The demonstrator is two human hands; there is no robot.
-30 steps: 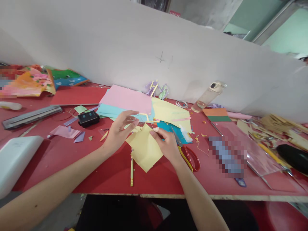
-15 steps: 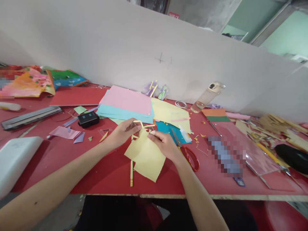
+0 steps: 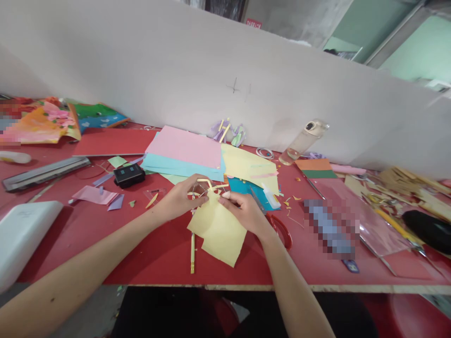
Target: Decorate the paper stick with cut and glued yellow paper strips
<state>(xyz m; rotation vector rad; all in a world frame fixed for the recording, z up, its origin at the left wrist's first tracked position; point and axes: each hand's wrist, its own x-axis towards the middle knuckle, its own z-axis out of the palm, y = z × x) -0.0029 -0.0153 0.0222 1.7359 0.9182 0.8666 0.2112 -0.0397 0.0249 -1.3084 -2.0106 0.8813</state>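
Between my hands hangs a sheet of pale yellow paper [image 3: 220, 230] with an uneven lower edge. Thin yellow paper strips [image 3: 204, 181] stick up and sideways at its top. My left hand [image 3: 185, 197] pinches the paper's upper left, close to the strips and some thin wire-like lines. At the upper right, my right hand [image 3: 243, 209] grips the same sheet between thumb and fingers. Beneath the left side of the paper a yellow pencil [image 3: 192, 253] lies on the table. Red-handled scissors [image 3: 282, 230] rest just right of my right hand, partly covered by it.
Pink paper [image 3: 192, 148] and light blue sheets lie behind my hands, beside a yellow sheet [image 3: 250, 169]. A clear bottle [image 3: 303, 143] stands at the wall. A black box [image 3: 129, 175] and white case [image 3: 30, 234] are left; a glue bottle [image 3: 271, 197] is right.
The yellow paper has shifted slightly right and turned a little. Both hands stay on it, my right hand moving slightly right and covering more of the scissors.
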